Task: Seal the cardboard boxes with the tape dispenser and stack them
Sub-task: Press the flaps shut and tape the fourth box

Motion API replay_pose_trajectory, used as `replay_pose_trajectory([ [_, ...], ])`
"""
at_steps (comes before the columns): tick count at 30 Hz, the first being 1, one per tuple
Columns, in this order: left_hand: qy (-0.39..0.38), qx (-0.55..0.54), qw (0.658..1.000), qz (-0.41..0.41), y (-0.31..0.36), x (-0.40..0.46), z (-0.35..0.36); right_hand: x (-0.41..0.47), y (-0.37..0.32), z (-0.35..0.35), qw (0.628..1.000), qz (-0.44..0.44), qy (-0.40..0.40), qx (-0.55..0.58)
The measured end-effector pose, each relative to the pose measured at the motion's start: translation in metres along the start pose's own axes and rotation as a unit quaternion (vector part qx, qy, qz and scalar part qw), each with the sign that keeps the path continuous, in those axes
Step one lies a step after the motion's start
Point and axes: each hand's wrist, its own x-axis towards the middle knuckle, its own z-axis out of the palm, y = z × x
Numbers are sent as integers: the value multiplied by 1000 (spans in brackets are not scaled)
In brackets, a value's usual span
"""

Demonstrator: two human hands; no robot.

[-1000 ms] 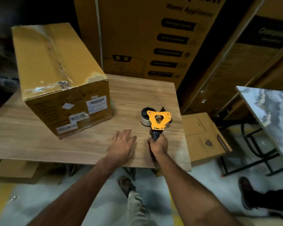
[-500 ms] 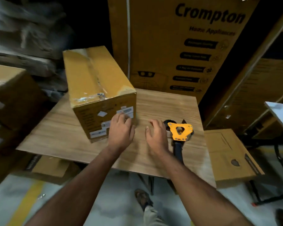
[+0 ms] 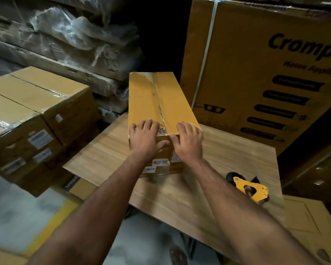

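A long taped cardboard box [image 3: 147, 96] stands on the wooden table [image 3: 227, 159], its short labelled end facing me. My left hand [image 3: 144, 139] hooks over the near top edge, fingers on the lid and thumb on the front face. My right hand [image 3: 188, 142] holds the same edge just to the right, in the same way. The yellow tape dispenser [image 3: 250, 188] lies untouched on the table at the right, beside my right forearm.
A stack of sealed cardboard boxes [image 3: 36, 104] sits to the left of the table. A tall printed carton [image 3: 266, 73] rises behind the table. Plastic-wrapped flat cartons [image 3: 65, 44] are piled at the back left. Another box [image 3: 310, 222] sits low at the right.
My right hand let go of the tape dispenser and left it on the table. Both hands moved forward to the box and took hold of its near top edge. My view swung left.
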Motion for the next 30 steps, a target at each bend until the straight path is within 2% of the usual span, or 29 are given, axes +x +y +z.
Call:
replay_pose_trajectory([
  [7, 46, 51, 998, 15, -3, 0, 19, -2, 6, 22, 997, -27, 26, -63],
  [11, 1, 79, 997, 21, -1, 3, 17, -3, 11, 26, 995, -56, 13, -87],
  [18, -89, 67, 993, 23, -2, 7, -2, -4, 3, 8, 986, -43, -57, -153],
  [26, -104, 38, 993, 44, -9, -15, -32, -23, -17, -23, 993, -13, -77, -85],
  [30, -106, 36, 992, 55, -13, -44, -48, -56, -22, -30, 997, -28, -42, -62],
])
